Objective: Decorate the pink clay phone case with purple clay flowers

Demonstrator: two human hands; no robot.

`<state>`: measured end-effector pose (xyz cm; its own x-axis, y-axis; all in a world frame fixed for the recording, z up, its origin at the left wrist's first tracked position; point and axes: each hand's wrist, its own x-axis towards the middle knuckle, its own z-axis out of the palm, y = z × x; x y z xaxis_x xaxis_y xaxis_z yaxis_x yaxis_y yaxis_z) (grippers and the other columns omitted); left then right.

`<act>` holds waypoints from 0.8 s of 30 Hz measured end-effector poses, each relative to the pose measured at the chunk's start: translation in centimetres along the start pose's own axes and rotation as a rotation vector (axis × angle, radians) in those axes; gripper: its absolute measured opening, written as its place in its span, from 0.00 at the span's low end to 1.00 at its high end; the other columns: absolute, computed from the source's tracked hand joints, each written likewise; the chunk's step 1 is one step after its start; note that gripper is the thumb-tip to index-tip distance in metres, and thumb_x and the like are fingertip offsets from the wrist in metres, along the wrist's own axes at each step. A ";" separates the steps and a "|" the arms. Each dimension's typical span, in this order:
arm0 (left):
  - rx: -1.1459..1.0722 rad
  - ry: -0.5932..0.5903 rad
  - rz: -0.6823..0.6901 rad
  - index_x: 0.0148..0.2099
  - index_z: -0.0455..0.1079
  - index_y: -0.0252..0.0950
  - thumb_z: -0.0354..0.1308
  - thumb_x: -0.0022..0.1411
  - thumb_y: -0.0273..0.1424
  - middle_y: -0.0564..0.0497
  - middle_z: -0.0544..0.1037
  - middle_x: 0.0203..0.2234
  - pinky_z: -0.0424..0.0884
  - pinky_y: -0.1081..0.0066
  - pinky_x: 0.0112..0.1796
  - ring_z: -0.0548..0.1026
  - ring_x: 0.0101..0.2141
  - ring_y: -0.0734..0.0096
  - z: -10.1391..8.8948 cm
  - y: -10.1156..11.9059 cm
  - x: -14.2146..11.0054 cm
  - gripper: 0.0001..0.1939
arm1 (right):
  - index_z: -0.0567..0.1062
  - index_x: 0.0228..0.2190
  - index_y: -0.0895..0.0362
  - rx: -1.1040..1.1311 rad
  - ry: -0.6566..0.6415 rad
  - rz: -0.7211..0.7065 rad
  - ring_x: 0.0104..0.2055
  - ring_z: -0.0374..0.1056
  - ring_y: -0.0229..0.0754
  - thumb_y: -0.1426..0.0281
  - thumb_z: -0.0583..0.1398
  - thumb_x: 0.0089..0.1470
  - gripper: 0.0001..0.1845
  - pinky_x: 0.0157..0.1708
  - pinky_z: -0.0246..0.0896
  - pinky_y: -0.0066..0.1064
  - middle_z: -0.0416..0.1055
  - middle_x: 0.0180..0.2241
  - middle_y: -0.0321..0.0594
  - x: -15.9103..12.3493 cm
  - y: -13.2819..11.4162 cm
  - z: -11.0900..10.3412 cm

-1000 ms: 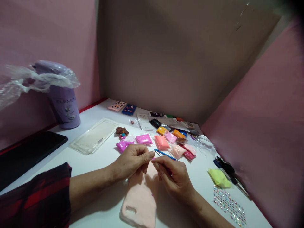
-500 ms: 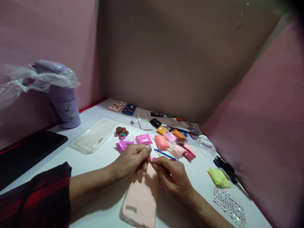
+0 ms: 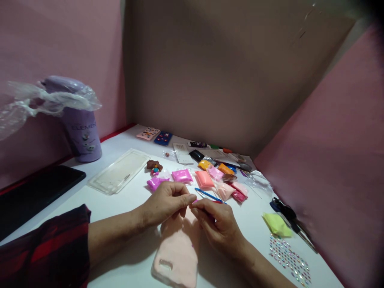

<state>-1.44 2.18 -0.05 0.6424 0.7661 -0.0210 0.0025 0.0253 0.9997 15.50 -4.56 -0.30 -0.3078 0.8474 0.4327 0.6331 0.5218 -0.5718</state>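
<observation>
A phone case (image 3: 180,252) coated in pale pink clay lies on the white table, with a camera cut-out at its near end. Over its far end the fingertips of both hands meet. My left hand (image 3: 169,200) is closed, thumb pressed against the fingers. Opposite it, my right hand (image 3: 217,224) is pinched too, its fingertips beside the left thumb. A tiny magenta bit (image 3: 195,201) shows at the fingertips; whether it is held or lies on the case, I cannot tell. Another small magenta speck (image 3: 192,245) sits on the case's right edge.
Beyond the hands lie several clay packets (image 3: 205,179), a blue pen (image 3: 210,195) and a lump of brown clay (image 3: 154,164). To the left are a clear case (image 3: 120,172), a black phone (image 3: 54,188) and a purple tumbler (image 3: 82,132). Rhinestones (image 3: 289,256) and scissors (image 3: 295,224) lie right.
My left thumb and fingers have shifted slightly right, and the thumb now reaches out over the right fingertips. My right hand and the case have stayed in place.
</observation>
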 end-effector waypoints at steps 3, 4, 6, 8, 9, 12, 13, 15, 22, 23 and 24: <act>0.009 -0.002 0.009 0.24 0.66 0.33 0.61 0.53 0.42 0.56 0.69 0.14 0.56 0.79 0.19 0.63 0.15 0.82 0.0 0.0 0.0 0.18 | 0.73 0.33 0.59 0.000 -0.001 0.000 0.24 0.62 0.35 0.74 0.54 0.58 0.08 0.24 0.54 0.26 0.68 0.22 0.35 -0.1 0.1 0.0; 0.014 -0.002 0.010 0.24 0.65 0.33 0.60 0.53 0.42 0.57 0.69 0.13 0.56 0.79 0.18 0.63 0.15 0.82 0.0 0.0 0.0 0.18 | 0.73 0.34 0.59 -0.002 0.004 -0.002 0.24 0.62 0.35 0.74 0.54 0.58 0.08 0.24 0.54 0.26 0.68 0.22 0.35 -0.1 0.1 0.0; 0.022 -0.001 0.012 0.23 0.64 0.33 0.60 0.54 0.42 0.57 0.69 0.13 0.55 0.79 0.18 0.62 0.15 0.82 0.0 0.0 0.0 0.18 | 0.73 0.35 0.58 -0.003 0.016 -0.003 0.23 0.63 0.36 0.74 0.54 0.58 0.08 0.24 0.54 0.26 0.68 0.22 0.35 -0.1 0.1 0.0; 0.029 -0.008 0.012 0.23 0.64 0.34 0.59 0.55 0.41 0.57 0.68 0.12 0.55 0.79 0.18 0.62 0.15 0.82 0.1 0.0 0.0 0.18 | 0.74 0.36 0.57 0.012 0.020 0.000 0.24 0.63 0.36 0.74 0.54 0.58 0.08 0.24 0.55 0.26 0.69 0.22 0.35 -0.1 0.1 0.0; 0.032 -0.017 0.009 0.23 0.64 0.34 0.58 0.56 0.41 0.57 0.68 0.12 0.55 0.79 0.18 0.62 0.15 0.81 0.1 -0.1 0.0 0.18 | 0.74 0.36 0.57 0.024 0.017 0.000 0.24 0.64 0.36 0.74 0.54 0.58 0.08 0.25 0.56 0.26 0.68 0.22 0.35 -0.1 0.1 -0.1; 0.040 -0.048 0.012 0.22 0.63 0.34 0.57 0.57 0.40 0.57 0.68 0.13 0.56 0.78 0.19 0.63 0.16 0.81 0.0 -0.1 0.0 0.17 | 0.74 0.37 0.56 0.059 0.013 -0.002 0.26 0.65 0.37 0.74 0.54 0.59 0.09 0.27 0.58 0.26 0.68 0.23 0.35 0.1 -0.1 -0.1; 0.043 -0.058 0.011 0.23 0.63 0.34 0.57 0.57 0.40 0.57 0.68 0.13 0.56 0.78 0.19 0.63 0.16 0.81 0.0 -0.2 0.0 0.18 | 0.74 0.37 0.56 0.064 0.010 -0.003 0.26 0.66 0.37 0.74 0.54 0.59 0.09 0.27 0.59 0.26 0.68 0.23 0.35 0.1 -0.1 -0.1; 0.050 -0.058 0.005 0.22 0.63 0.34 0.56 0.58 0.41 0.57 0.67 0.13 0.56 0.79 0.19 0.62 0.16 0.81 0.0 -0.2 -0.1 0.18 | 0.74 0.37 0.56 0.073 0.010 -0.002 0.26 0.66 0.37 0.74 0.54 0.59 0.09 0.28 0.59 0.26 0.68 0.22 0.35 0.1 -0.1 -0.1; 0.060 -0.016 0.024 0.21 0.62 0.34 0.54 0.59 0.43 0.57 0.65 0.12 0.54 0.79 0.18 0.60 0.16 0.82 0.2 0.0 -0.1 0.21 | 0.73 0.37 0.57 0.060 0.018 0.003 0.23 0.65 0.36 0.74 0.54 0.59 0.08 0.26 0.59 0.26 0.68 0.21 0.34 -0.1 0.0 0.0; 0.057 -0.016 0.031 0.21 0.62 0.34 0.54 0.59 0.44 0.58 0.64 0.12 0.54 0.79 0.18 0.60 0.16 0.82 0.2 0.0 -0.1 0.21 | 0.73 0.36 0.57 0.051 0.021 0.004 0.23 0.65 0.36 0.74 0.54 0.58 0.08 0.25 0.59 0.26 0.68 0.21 0.34 -0.1 0.0 0.0; 0.051 -0.014 0.039 0.21 0.62 0.34 0.53 0.59 0.44 0.58 0.64 0.12 0.54 0.79 0.18 0.59 0.15 0.82 0.2 0.0 -0.1 0.22 | 0.73 0.36 0.57 0.044 0.024 0.007 0.22 0.65 0.35 0.74 0.54 0.58 0.07 0.25 0.59 0.25 0.68 0.21 0.34 -0.1 0.1 0.0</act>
<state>-1.33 1.97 -0.05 0.6537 0.7566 0.0180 0.0160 -0.0375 0.9992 15.56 -4.57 -0.36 -0.2860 0.8488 0.4447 0.6034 0.5200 -0.6045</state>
